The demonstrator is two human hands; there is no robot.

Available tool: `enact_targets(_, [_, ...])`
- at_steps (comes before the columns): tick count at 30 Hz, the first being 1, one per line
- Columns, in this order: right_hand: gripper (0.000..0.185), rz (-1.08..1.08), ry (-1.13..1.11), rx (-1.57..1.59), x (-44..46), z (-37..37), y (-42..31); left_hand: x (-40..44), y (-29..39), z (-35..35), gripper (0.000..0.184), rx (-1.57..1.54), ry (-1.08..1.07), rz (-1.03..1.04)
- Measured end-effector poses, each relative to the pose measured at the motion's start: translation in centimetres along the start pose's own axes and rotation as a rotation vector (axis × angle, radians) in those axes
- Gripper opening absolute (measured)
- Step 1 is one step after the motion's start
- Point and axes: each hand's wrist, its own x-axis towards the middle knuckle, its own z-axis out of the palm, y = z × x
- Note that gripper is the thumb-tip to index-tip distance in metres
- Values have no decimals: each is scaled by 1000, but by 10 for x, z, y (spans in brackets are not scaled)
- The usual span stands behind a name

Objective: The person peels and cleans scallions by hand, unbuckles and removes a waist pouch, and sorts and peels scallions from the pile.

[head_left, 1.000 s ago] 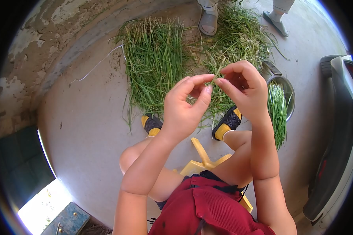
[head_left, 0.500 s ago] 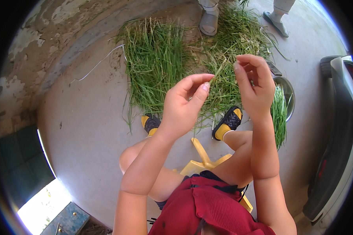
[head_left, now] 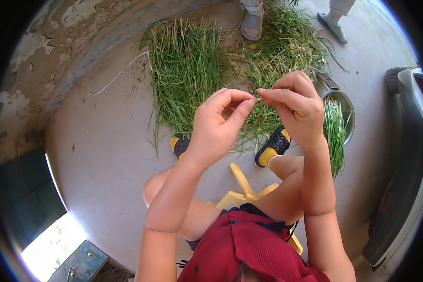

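Green stalk (head_left: 259,99), one, slender, only a short pale piece showing: held in the air between the two hands, at the tips of thumbs and fingers, above the near edge of the right-hand pile.

Left hand (head_left: 222,123): thumb and forefinger pinched on the stalk from its left side, the other fingers loosely curled.

Right hand (head_left: 300,112): thumb and forefinger pinched on the same stalk from its right side, tips nearly meeting those of the left; remaining fingers bent.

Left-hand pile of greens (head_left: 185,75): long blades laid roughly parallel on the concrete floor (head_left: 108,155), beyond the left hand.

Right-hand pile of greens (head_left: 286,44): looser, tangled, beyond the hands, its near part partly hidden by them.

Metal basin (head_left: 352,113): just right of the right hand; a bundle of greens (head_left: 333,134) lies in it, pale ends inside, leaves hanging over the near rim.

Flat dark piece (head_left: 327,81): beside the basin, identity unclear.

Black sandals (head_left: 280,140), a pair, over yellow socks: worn by the seated person, below the hands.

Grey sandals (head_left: 252,27), a pair: on another person's feet, at the right-hand pile's far end.
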Motion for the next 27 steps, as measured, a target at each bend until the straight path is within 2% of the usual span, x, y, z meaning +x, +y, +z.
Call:
enact_targets(7, [24, 48, -7, -39, 3, 3, -7, 0, 1, 0, 12, -83, -3, -52])
enact_targets(9, [23, 42, -44, -115, 6, 0, -14, 0, -1, 1, 11, -68, 44, -32])
enact_targets(12, [23, 105, -63, -3, -3, 9, -13, 1, -2, 3, 10, 41, 92, 51])
enact_targets(16, [25, 81, -71, 105, -3, 12, -11, 2, -4, 4, 9, 169, 118, 188])
enact_targets(27, [24, 46, -114, 123, -3, 9, -10, 2, -3, 4, 9, 219, 106, 231])
